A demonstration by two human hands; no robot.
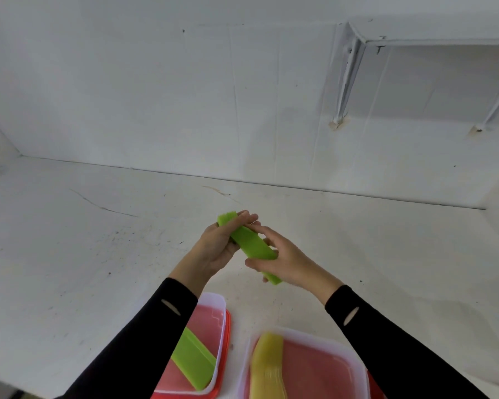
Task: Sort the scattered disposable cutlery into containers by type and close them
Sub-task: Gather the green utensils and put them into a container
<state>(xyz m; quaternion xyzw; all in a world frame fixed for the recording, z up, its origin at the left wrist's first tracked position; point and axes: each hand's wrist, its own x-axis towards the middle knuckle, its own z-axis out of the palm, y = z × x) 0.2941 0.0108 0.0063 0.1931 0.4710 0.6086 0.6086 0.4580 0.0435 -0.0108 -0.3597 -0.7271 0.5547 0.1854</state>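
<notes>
From the head camera, both hands hold one stack of green cutlery (249,243) in the air above the white table (98,240), beyond the two open containers. The left hand (219,249) cups the far-left end with its fingers curled round it. The right hand (288,263) wraps the near-right end, and the stack's tip pokes out just past its palm.

To do this step well, I would square the pieces between both palms so none fans out. Then I would lower them flat into the left container (218,303), alongside the green bundle (193,358) already lying there (the type looks to match, though the blur hides whether they are forks or knives). The right container (355,361) holds a yellow stack (268,367), so it is likely the wrong home.
</notes>
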